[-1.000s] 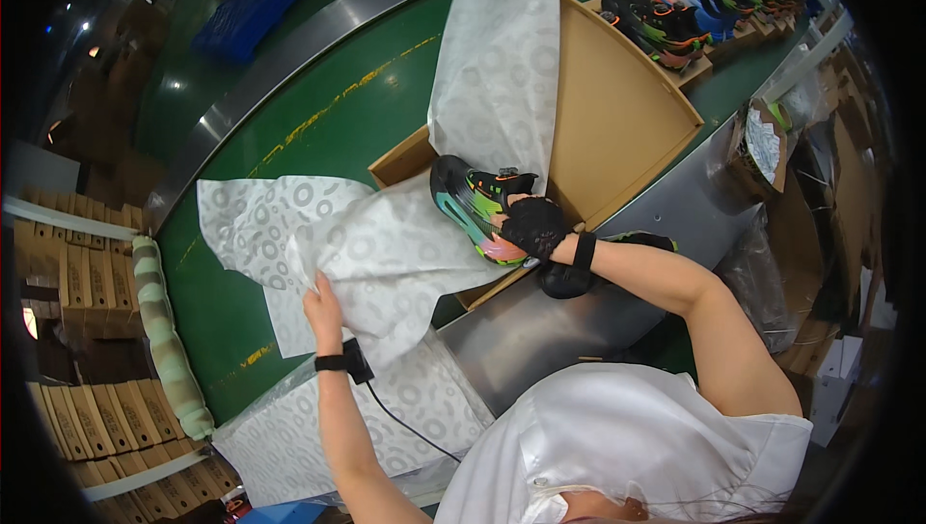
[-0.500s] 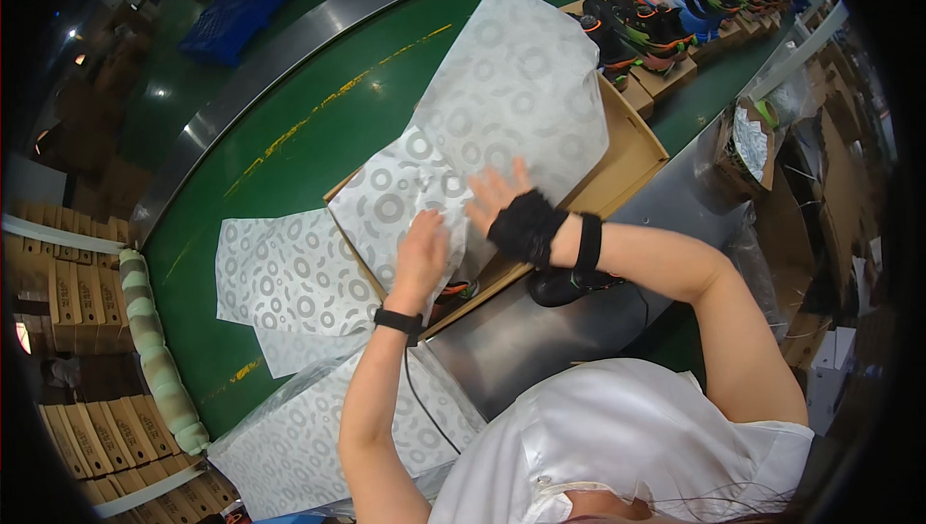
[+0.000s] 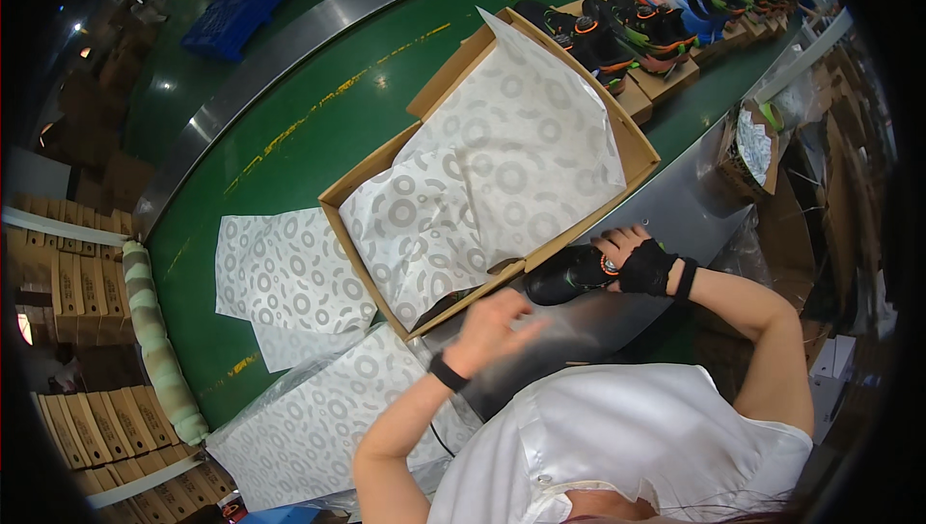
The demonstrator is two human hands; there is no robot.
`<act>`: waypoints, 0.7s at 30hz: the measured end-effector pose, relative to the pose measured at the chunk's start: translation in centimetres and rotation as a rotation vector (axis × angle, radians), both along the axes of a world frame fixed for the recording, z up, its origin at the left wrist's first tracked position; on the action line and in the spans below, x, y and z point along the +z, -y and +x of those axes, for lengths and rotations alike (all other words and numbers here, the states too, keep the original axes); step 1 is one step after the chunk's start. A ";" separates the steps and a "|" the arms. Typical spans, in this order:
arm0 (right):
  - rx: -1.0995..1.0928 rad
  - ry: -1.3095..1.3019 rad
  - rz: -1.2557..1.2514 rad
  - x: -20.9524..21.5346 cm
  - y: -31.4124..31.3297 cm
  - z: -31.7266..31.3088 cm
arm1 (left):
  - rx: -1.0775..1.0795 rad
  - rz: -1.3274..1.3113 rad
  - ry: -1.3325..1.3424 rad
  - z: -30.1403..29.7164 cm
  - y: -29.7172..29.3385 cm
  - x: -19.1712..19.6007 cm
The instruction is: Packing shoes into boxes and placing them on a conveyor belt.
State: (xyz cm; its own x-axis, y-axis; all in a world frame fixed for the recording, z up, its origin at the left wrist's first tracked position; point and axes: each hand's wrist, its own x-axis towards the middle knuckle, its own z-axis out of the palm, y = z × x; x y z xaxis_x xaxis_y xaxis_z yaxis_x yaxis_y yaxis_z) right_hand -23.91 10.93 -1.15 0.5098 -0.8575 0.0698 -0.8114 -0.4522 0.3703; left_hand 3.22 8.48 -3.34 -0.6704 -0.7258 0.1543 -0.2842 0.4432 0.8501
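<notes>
Black shoe (image 3: 567, 273) lies long axis left-right on the steel worktop (image 3: 675, 220), just outside the box (image 3: 632, 143). Right hand (image 3: 632, 256) grips its heel end; left hand (image 3: 497, 326), blurred, grip unclear, hovers nearby.

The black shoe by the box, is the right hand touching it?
Touching: the head view shows the right hand with its fingers resting on the black shoe.

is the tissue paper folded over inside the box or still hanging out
Folded over inside. The patterned tissue paper lies across the open cardboard box, covering what is in it, with only one corner poking above the far rim.
</notes>
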 end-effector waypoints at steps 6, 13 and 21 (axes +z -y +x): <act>0.291 0.519 0.622 4.0 -0.4 4.7 | 0.015 -0.293 0.324 -2.6 -4.3 1.9; 0.584 0.903 -0.050 10.8 2.5 7.6 | 0.473 0.374 0.092 2.9 -2.3 6.0; -0.347 1.533 1.113 -3.1 4.1 4.0 | 0.648 1.145 -0.579 0.4 11.3 -3.7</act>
